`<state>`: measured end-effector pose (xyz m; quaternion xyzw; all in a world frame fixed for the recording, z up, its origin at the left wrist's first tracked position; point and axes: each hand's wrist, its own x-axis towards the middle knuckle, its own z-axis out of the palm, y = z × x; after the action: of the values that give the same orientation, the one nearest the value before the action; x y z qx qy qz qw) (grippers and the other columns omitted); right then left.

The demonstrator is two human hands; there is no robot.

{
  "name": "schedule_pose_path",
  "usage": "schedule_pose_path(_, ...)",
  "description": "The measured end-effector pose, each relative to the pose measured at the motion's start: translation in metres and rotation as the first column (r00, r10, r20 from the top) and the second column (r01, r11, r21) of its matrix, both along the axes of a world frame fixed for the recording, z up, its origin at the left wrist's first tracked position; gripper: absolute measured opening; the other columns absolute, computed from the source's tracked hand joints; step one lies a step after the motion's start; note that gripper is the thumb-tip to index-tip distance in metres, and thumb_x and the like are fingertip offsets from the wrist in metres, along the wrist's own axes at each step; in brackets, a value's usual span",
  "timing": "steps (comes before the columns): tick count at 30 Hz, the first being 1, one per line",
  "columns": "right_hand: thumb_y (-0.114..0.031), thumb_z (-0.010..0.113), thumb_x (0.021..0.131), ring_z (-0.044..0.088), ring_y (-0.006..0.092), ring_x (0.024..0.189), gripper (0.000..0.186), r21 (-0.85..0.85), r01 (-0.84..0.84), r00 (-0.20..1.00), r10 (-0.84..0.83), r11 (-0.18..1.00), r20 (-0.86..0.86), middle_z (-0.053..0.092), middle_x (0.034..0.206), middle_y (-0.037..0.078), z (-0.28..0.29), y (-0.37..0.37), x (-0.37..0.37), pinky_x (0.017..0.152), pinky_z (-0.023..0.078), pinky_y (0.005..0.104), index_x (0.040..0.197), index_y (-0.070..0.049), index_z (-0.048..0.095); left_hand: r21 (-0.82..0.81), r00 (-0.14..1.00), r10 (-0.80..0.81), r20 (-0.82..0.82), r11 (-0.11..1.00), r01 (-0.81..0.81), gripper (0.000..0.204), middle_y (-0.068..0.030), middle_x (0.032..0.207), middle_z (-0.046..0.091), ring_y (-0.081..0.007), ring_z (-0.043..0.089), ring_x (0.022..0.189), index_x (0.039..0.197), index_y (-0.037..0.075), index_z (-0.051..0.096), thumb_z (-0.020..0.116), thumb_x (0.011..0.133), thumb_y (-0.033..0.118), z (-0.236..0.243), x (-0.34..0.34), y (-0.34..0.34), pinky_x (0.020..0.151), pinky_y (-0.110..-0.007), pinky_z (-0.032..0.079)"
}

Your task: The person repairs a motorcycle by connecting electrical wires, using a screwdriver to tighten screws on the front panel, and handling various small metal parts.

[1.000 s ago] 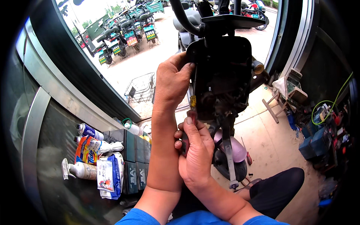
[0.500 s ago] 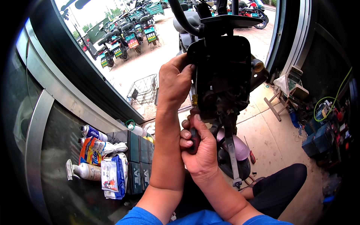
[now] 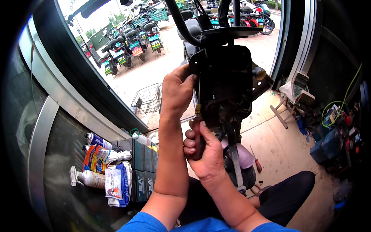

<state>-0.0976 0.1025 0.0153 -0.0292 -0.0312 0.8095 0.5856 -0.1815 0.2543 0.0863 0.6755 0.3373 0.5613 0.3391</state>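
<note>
Red-handled screwdriver (image 3: 199, 142) inside the right grip (image 3: 210, 156)

Pale, seamed floor (image 3: 280, 145), dirt-specked. Directly on it: red-handled screwdriver (image 3: 258, 165) lying, small dark piece (image 3: 261, 181) near, stool (image 3: 304, 96) standing, dark boxes (image 3: 325, 149) right.

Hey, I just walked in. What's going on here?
Someone is working with both hands on a black housing beneath a set of handlebars. The right hand grips a screwdriver by its handle, the shaft pointing up along the housing's left edge. The left hand is at that edge, higher up; the screwdriver's tip can't be made out. Another screwdriver lies on the floor.
</note>
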Motion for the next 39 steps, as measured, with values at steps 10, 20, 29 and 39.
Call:
schedule_pose_path(10, -0.031, 0.076, 0.101, 0.066, 0.0117, 0.077, 0.026, -0.226, 0.088, 0.98, -0.044, 0.97, 0.193, 0.066, 0.088, 0.001, 0.027, -0.01, 0.006, 0.064, 0.052, 0.0223, 0.105, -0.007, 0.066, -0.021, 0.999, 0.048, -0.009, 0.999, -0.048, 0.033, -0.007, 0.113, 0.077, -0.0099, 0.069, 0.093, 0.133, -0.007, 0.068, 0.064, 0.1, -0.003, -0.001, 0.004, -0.002, 0.084, -0.025, 0.056)
schedule_pose_path(20, -0.037, 0.067, 0.106, 0.055, 0.0101, 0.072, 0.027, -0.028, -0.139, 0.99, 0.137, 0.99, -0.044, 0.057, 0.083, -0.001, 0.008, 0.003, 0.014, 0.061, 0.045, 0.0231, 0.108, -0.011, 0.066, 0.031, 0.997, 0.072, -0.009, 0.997, -0.071, 0.033, -0.0121, 0.11, 0.079, -0.0146, 0.072, 0.097, 0.129, -0.006, 0.071, 0.064, 0.096, -0.001, -0.001, 0.004, -0.002, 0.09, -0.028, 0.056)
schedule_pose_path(29, -0.027, 0.077, 0.1, 0.062, 0.0126, 0.077, 0.019, -0.142, -0.043, 0.999, 0.043, 0.989, -0.007, 0.062, 0.084, 0.001, 0.009, 0.003, 0.005, 0.064, 0.055, 0.0261, 0.101, -0.01, 0.068, -0.006, 0.997, 0.067, 0.022, 0.998, -0.067, 0.034, -0.0159, 0.111, 0.08, -0.0168, 0.074, 0.1, 0.127, -0.005, 0.072, 0.064, 0.094, -0.001, -0.002, 0.005, -0.003, 0.093, -0.03, 0.055)
schedule_pose_path(39, -0.036, 0.066, 0.106, 0.06, 0.0123, 0.077, 0.028, 0.048, -0.219, 0.928, 0.224, 0.974, -0.298, 0.06, 0.093, 0.002, 0.002, 0.008, 0.018, 0.063, 0.051, 0.025, 0.109, -0.008, 0.062, 0.05, 0.994, 0.109, -0.007, 0.993, -0.109, 0.033, -0.016, 0.107, 0.08, -0.0183, 0.074, 0.097, 0.125, -0.005, 0.072, 0.064, 0.093, -0.001, -0.002, 0.007, -0.003, 0.091, -0.031, 0.056)
